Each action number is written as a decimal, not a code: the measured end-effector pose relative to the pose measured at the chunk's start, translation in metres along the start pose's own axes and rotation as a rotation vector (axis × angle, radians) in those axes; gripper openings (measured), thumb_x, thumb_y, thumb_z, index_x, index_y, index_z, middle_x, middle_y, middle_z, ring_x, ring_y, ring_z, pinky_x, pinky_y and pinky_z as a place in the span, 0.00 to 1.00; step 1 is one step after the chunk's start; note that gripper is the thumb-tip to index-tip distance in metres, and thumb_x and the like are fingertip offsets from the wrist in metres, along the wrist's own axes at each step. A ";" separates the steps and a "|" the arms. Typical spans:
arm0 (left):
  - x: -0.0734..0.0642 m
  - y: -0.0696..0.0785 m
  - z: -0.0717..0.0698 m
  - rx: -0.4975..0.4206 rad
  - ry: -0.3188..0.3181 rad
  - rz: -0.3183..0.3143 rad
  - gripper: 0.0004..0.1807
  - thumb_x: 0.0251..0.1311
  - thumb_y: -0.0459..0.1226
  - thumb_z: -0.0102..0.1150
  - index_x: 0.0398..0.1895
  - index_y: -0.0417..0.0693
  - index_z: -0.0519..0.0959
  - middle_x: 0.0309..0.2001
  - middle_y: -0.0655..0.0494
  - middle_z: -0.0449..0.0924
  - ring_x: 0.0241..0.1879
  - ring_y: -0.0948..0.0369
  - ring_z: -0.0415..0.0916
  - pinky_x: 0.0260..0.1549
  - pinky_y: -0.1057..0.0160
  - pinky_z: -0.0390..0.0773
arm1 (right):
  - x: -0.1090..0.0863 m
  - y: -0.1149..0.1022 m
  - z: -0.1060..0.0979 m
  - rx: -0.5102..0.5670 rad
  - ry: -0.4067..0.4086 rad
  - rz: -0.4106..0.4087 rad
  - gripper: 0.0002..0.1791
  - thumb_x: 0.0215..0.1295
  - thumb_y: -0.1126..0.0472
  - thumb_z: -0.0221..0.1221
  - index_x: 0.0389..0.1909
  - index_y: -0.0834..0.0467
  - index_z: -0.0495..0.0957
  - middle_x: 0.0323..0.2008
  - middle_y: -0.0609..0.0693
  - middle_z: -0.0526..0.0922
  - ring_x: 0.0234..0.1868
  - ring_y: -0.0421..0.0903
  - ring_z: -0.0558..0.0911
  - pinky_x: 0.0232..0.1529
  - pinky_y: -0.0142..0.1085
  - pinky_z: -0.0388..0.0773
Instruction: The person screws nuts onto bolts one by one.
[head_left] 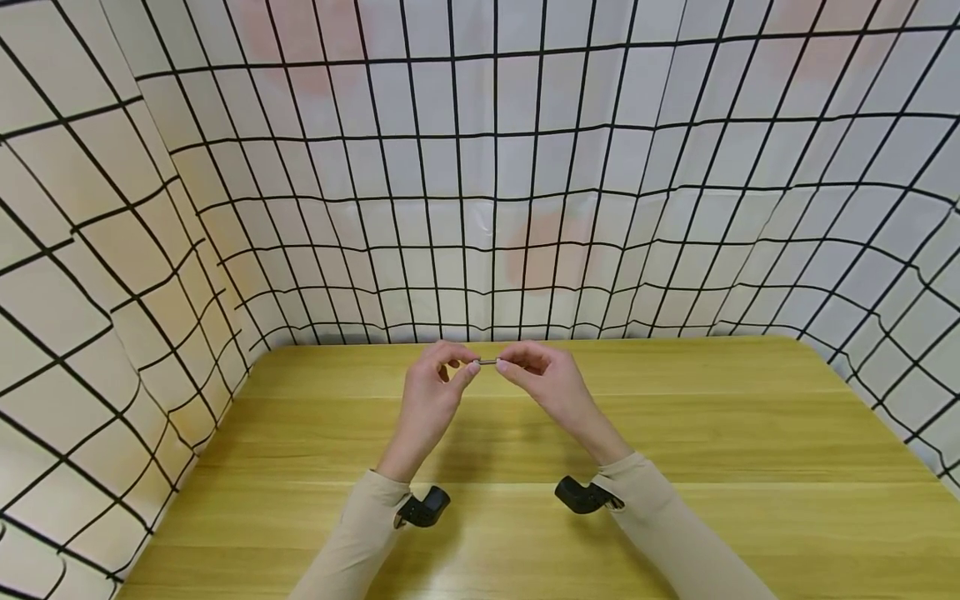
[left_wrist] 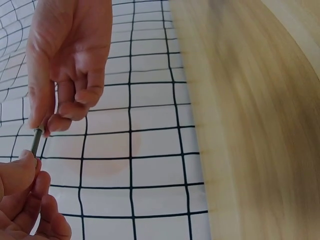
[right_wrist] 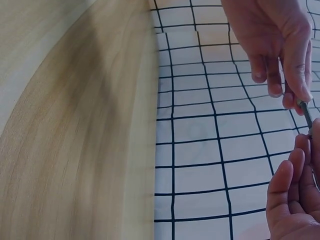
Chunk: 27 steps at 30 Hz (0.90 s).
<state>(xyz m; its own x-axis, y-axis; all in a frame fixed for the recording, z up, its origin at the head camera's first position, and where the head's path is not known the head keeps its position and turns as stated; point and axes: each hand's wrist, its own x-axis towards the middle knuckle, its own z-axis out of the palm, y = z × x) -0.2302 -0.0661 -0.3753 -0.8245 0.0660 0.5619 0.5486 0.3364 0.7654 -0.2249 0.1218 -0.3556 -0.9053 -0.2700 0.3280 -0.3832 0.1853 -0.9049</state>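
A slim metal bolt (head_left: 487, 362) spans the short gap between the two hands, roughly level in the head view. My left hand (head_left: 435, 392) pinches its left end between thumb and index finger, and my right hand (head_left: 550, 382) pinches the right end likewise. Thread shows along the shaft of the bolt (right_wrist: 307, 115) in the right wrist view. In the left wrist view a wider ring-like part sits by the right fingertips on the bolt (left_wrist: 36, 142); whether it is a nut or the head I cannot tell. Fingertips hide both ends.
A wooden table (head_left: 712, 433) lies beneath the raised hands. Behind it hangs a white cloth with black grid lines (head_left: 420, 225), which also lines both sides. Black wrist-worn cameras (head_left: 426, 507) stick out from the beige sleeves (head_left: 660, 517).
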 end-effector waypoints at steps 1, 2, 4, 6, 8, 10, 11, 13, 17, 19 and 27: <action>0.000 0.000 0.000 -0.002 0.002 0.000 0.02 0.60 0.30 0.66 0.34 0.45 0.85 0.36 0.59 0.80 0.39 0.53 0.72 0.34 0.54 0.69 | 0.000 0.000 0.000 0.001 0.000 -0.003 0.11 0.69 0.65 0.60 0.45 0.69 0.80 0.41 0.63 0.83 0.42 0.54 0.81 0.43 0.38 0.76; 0.000 -0.001 0.001 -0.004 0.003 0.001 0.02 0.60 0.30 0.66 0.34 0.45 0.85 0.36 0.59 0.80 0.39 0.53 0.72 0.34 0.55 0.69 | 0.000 0.001 0.000 0.001 -0.001 -0.006 0.11 0.69 0.65 0.60 0.45 0.69 0.80 0.41 0.64 0.83 0.42 0.55 0.81 0.43 0.38 0.76; 0.000 -0.001 0.001 -0.006 0.003 0.001 0.02 0.60 0.31 0.66 0.34 0.45 0.85 0.36 0.59 0.80 0.39 0.53 0.72 0.34 0.55 0.69 | 0.003 0.009 0.000 0.009 -0.001 -0.011 0.11 0.69 0.65 0.60 0.45 0.69 0.81 0.42 0.64 0.83 0.43 0.57 0.81 0.43 0.37 0.76; 0.000 -0.002 0.001 -0.006 -0.001 -0.004 0.01 0.61 0.31 0.66 0.35 0.45 0.85 0.37 0.59 0.80 0.39 0.54 0.72 0.34 0.56 0.68 | 0.005 0.019 -0.001 0.015 0.000 -0.016 0.10 0.69 0.64 0.60 0.46 0.67 0.81 0.43 0.65 0.83 0.44 0.58 0.81 0.44 0.37 0.77; 0.000 -0.002 0.001 -0.010 -0.004 -0.007 0.02 0.61 0.32 0.66 0.35 0.44 0.85 0.37 0.59 0.80 0.40 0.53 0.72 0.34 0.57 0.68 | 0.007 0.027 -0.001 0.013 0.006 -0.020 0.10 0.69 0.63 0.61 0.46 0.66 0.81 0.43 0.64 0.83 0.44 0.57 0.81 0.45 0.38 0.77; 0.000 -0.003 0.001 -0.016 -0.008 -0.011 0.02 0.61 0.33 0.66 0.35 0.43 0.85 0.37 0.59 0.80 0.40 0.51 0.72 0.34 0.57 0.68 | 0.009 0.034 -0.001 0.016 0.012 -0.023 0.10 0.69 0.62 0.61 0.46 0.64 0.82 0.42 0.61 0.84 0.44 0.56 0.81 0.45 0.38 0.77; -0.001 -0.003 0.002 -0.017 -0.009 -0.014 0.03 0.61 0.33 0.66 0.35 0.43 0.85 0.37 0.59 0.80 0.40 0.50 0.73 0.34 0.57 0.68 | 0.009 0.035 -0.001 0.019 0.014 -0.027 0.10 0.68 0.62 0.62 0.46 0.64 0.82 0.42 0.60 0.84 0.44 0.55 0.82 0.46 0.38 0.77; -0.001 -0.003 0.002 -0.020 -0.010 -0.020 0.03 0.61 0.34 0.66 0.35 0.43 0.85 0.37 0.59 0.81 0.40 0.50 0.73 0.33 0.57 0.68 | 0.008 0.036 -0.001 0.024 0.016 -0.038 0.10 0.67 0.61 0.63 0.45 0.62 0.82 0.41 0.57 0.84 0.43 0.53 0.82 0.46 0.39 0.78; -0.001 -0.003 0.002 -0.022 -0.012 -0.033 0.03 0.62 0.34 0.66 0.35 0.43 0.85 0.36 0.59 0.81 0.40 0.51 0.72 0.34 0.57 0.68 | 0.007 0.038 -0.002 0.048 0.012 -0.065 0.10 0.66 0.61 0.65 0.45 0.60 0.82 0.40 0.54 0.84 0.42 0.50 0.83 0.45 0.39 0.79; -0.001 -0.003 0.002 -0.030 -0.015 -0.039 0.03 0.62 0.33 0.65 0.35 0.43 0.85 0.36 0.58 0.81 0.40 0.50 0.72 0.34 0.56 0.68 | 0.007 0.038 -0.002 0.058 0.010 -0.073 0.10 0.65 0.62 0.65 0.45 0.60 0.83 0.39 0.54 0.84 0.41 0.50 0.82 0.44 0.39 0.79; -0.001 -0.002 0.002 -0.047 -0.022 -0.057 0.02 0.62 0.33 0.65 0.35 0.43 0.85 0.37 0.58 0.81 0.41 0.49 0.72 0.34 0.61 0.66 | 0.006 0.037 -0.004 0.075 0.008 -0.053 0.09 0.64 0.62 0.66 0.44 0.57 0.83 0.39 0.53 0.84 0.40 0.51 0.82 0.44 0.40 0.79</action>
<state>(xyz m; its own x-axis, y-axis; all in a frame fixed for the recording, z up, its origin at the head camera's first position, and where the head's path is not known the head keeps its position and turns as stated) -0.2305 -0.0647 -0.3781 -0.8573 0.0689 0.5101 0.5059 0.2954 0.8104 -0.2454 0.1305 -0.3862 -0.8857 -0.2695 0.3781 -0.4161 0.0997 -0.9038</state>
